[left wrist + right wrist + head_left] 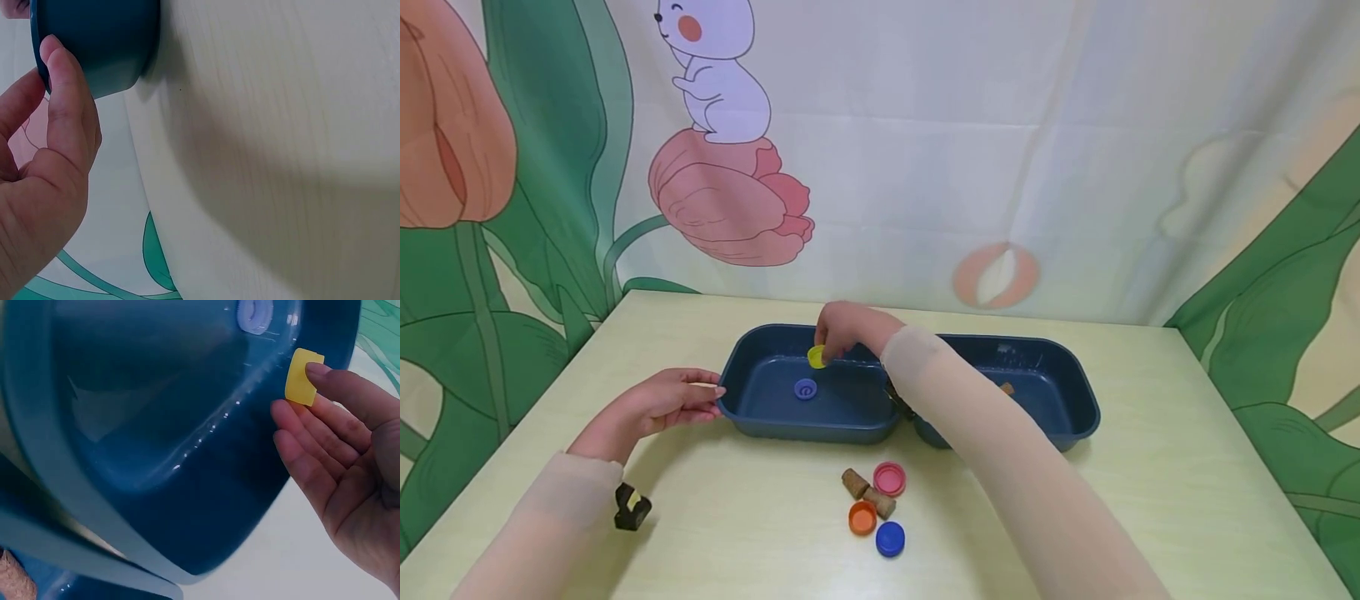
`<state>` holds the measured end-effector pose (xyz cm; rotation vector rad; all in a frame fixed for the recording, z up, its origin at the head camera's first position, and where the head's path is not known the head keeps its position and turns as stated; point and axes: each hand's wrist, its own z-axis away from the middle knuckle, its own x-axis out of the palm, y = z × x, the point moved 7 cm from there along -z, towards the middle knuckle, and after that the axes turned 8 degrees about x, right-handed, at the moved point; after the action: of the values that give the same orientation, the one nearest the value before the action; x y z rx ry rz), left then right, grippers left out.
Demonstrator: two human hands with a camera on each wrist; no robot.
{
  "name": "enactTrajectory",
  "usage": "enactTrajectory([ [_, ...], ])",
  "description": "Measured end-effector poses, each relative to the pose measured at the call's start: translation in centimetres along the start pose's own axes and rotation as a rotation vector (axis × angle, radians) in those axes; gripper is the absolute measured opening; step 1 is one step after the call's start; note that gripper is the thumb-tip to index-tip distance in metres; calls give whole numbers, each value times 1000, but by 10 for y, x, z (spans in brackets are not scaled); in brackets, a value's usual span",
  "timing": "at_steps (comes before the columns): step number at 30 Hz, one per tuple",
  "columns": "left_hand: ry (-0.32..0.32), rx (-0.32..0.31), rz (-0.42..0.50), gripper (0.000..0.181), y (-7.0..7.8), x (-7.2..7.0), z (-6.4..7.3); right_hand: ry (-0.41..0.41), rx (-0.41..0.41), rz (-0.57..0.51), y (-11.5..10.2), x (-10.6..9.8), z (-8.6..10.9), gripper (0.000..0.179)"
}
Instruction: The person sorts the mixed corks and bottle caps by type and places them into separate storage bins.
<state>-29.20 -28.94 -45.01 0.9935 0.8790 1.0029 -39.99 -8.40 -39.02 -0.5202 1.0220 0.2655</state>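
My right hand [842,327] pinches a yellow bottle cap [303,376] between thumb and fingers, above the left dark blue basin [850,432]. On that basin's floor lies a purple-blue cap [806,389], also visible in the right wrist view. At the basin's left end, my left hand [679,398] holds the rim, thumb on one side and fingers on the other, as the left wrist view shows [56,119]. The right dark blue basin [1078,400] stands alongside, partly hidden behind my right forearm, with a cork [1007,388] inside.
In front of the basins lie two corks [854,483], a pink cap [889,479], an orange cap [862,518] and a blue cap [891,539] on the pale table [737,533]. A printed curtain [887,167] hangs behind the table's far edge.
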Motion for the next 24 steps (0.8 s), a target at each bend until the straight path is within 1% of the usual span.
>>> enactTrajectory([
  [5, 5, -6, 0, 37, 1, 0, 0, -16, 30, 35, 0, 5, -5, 31],
  [12, -1, -3, 7, 36, -3, 2, 1, -31, 52, 21, 1, 15, -8, 31],
  [15, -5, 2, 7, 38, -5, 2, 1, -38, 65, 37, 1, 18, -8, 32],
  [19, -4, 7, 2, 40, -4, 2, 2, -40, 105, 52, 3, 19, -9, 36],
  [24, 0, 4, -5, 39, -2, -1, 2, -55, 154, 34, 6, 17, -14, 39],
])
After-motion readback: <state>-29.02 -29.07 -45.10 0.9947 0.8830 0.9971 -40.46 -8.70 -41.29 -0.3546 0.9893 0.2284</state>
